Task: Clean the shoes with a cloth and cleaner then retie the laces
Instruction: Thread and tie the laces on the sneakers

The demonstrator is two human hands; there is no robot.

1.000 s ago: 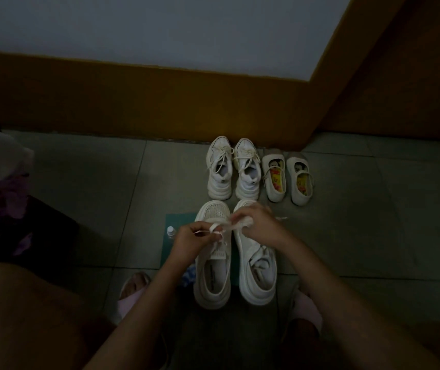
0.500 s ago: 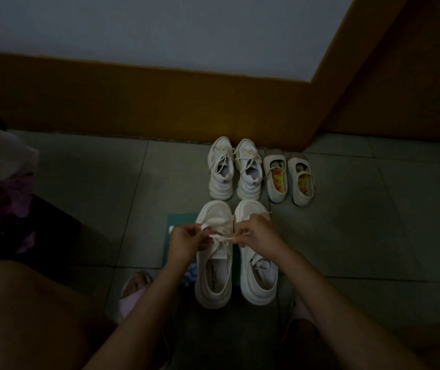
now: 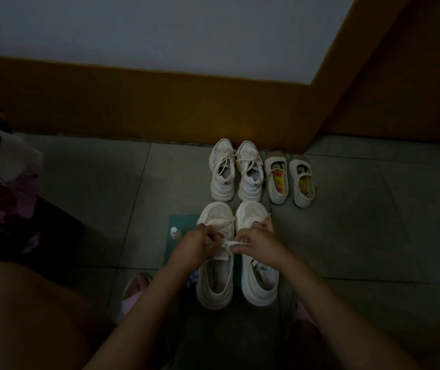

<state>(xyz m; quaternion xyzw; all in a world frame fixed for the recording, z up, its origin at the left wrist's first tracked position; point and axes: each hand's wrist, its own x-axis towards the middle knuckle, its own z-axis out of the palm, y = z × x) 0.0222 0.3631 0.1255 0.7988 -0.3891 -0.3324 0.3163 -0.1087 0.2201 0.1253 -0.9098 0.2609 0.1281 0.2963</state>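
Left hand (image 3: pixel 197 245) and right hand (image 3: pixel 260 245) each pinched the laces (image 3: pixel 230 243) over the left sneaker (image 3: pixel 214 263); bottle (image 3: pixel 174 232) stood left of that sneaker.

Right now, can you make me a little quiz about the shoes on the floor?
1. True or false: the left hand and right hand both pinch a lace.
2. How many pairs of shoes stand on the floor?
3. The little bottle is: A) beside the near shoes, B) inside a shoe, C) against the wall.
Key: 1 true. 2 three. 3 A.
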